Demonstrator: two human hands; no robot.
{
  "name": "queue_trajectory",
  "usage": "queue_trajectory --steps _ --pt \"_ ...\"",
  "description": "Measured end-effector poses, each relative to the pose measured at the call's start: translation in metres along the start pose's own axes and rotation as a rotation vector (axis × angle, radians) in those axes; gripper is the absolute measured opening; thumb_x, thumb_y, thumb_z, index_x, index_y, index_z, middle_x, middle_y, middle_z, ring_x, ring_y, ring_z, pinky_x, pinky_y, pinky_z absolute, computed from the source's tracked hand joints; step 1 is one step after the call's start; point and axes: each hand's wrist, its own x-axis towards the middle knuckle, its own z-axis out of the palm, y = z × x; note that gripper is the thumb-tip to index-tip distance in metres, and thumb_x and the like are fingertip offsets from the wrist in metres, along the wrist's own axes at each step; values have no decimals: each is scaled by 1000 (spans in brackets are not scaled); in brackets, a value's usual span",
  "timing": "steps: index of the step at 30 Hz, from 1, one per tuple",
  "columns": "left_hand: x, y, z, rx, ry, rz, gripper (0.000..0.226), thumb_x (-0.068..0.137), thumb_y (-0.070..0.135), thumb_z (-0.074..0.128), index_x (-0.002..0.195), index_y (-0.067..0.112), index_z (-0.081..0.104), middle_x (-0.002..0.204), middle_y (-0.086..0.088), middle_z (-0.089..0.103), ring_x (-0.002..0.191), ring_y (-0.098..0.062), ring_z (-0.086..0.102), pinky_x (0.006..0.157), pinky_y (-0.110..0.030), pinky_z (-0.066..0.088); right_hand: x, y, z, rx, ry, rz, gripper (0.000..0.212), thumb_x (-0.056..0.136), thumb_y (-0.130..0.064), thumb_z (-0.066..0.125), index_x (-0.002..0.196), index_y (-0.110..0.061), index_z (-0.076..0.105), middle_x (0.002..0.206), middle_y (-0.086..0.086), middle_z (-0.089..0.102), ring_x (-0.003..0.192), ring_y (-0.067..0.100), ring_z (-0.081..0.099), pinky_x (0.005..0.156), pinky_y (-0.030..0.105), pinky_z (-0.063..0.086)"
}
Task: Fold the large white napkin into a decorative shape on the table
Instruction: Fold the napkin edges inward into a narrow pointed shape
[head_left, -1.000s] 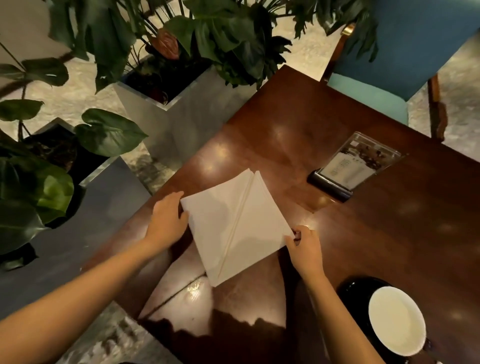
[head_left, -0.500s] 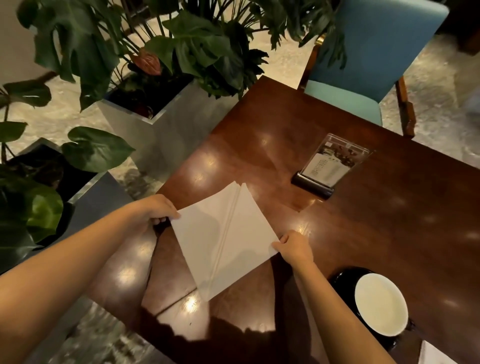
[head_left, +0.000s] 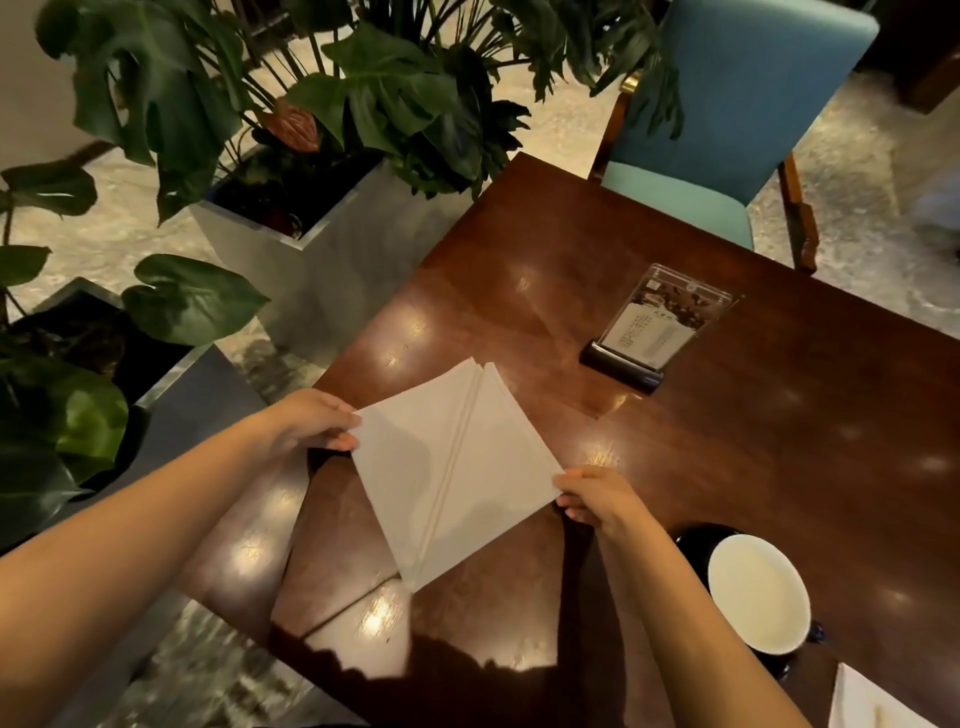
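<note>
Hands: left hand (head_left: 311, 423) pinches the napkin's left corner; right hand (head_left: 597, 493) pinches its right corner, fingers curled.
Table (head_left: 779, 441): dark, glossy wood.
Planter (head_left: 332, 260): grey box of broad green leaves, beside the table's far-left edge.
Chair (head_left: 727, 104): blue, at the far edge.
Napkin (head_left: 467, 467): white diamond with a seam from far tip to near tip, on the table's near-left part, between both hands.
Plate (head_left: 758, 592): white, right of the right forearm.
Menu stand (head_left: 654, 332): clear, dark base, beyond the napkin.
</note>
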Motion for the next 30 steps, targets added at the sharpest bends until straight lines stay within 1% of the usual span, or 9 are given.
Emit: queue_trajectory --steps 2,6,11,15,18,21,25,27,30 --pt "-5 4 -2 -58 -25 22 16 90 3 57 101 -5 65 58 -11 66 42 -9 59 52 -17 55 -1 -1 -6 68 -6 -32 5 87 -9 63 82 -9 64 64 6 63 53 9 56 41 13 48" --pt "-12 13 -7 -137 -28 112 18 90 4 56 107 -1 61 76 -17 64 48 -9 62 50 -16 53 -6 -10 -19 296 -23 -146 3 87 -7 63 87 -10 65 53 0 61 43 5 53 42 14 47" --pt "-17 20 -16 -189 -5 273 30 89 5 58 118 9 55 69 -12 65 55 -9 66 52 -18 55 -17 -26 -29 399 -42 -284 13 87 -6 62 96 -15 62 64 5 59 51 10 54 61 26 46" --pt "-25 26 -14 -84 -12 400 32 90 4 56 122 7 57 77 -14 64 61 -7 65 56 -17 55 -29 -38 -34 279 -39 -428 16 89 -11 60 103 -18 63 87 5 62 67 12 57 69 28 49" --pt "-32 33 -9 262 128 587 33 86 3 61 118 9 62 88 -20 61 73 -18 62 68 -28 55 -37 -48 -38 -58 20 -582 25 86 -20 66 110 -22 64 108 -5 60 91 12 57 80 26 49" --pt "-36 42 -3 645 335 808 29 81 5 66 108 14 68 86 -10 57 79 -27 58 77 -35 46 -42 -61 -37 -398 173 -720 15 82 -18 69 97 -21 70 99 -7 64 89 10 57 77 25 44" --pt "-41 57 -1 701 447 878 18 81 9 66 96 17 73 86 -2 54 79 -26 58 77 -40 49 -46 -82 -44 -423 300 -842 9 82 -18 68 81 -16 77 77 -2 71 70 5 56 57 11 40" --pt "-42 68 -3 702 481 889 15 82 11 67 93 17 75 92 -4 58 82 -24 58 76 -40 49 -45 -91 -50 -393 314 -838 9 82 -18 69 82 -15 77 81 -1 69 74 10 55 59 11 39" --pt "-45 86 -8 746 528 959 13 82 12 68 93 15 75 92 -6 64 83 -25 60 73 -38 48 -41 -103 -56 -400 355 -851 11 83 -21 68 89 -16 76 87 -3 63 83 11 53 69 22 38"
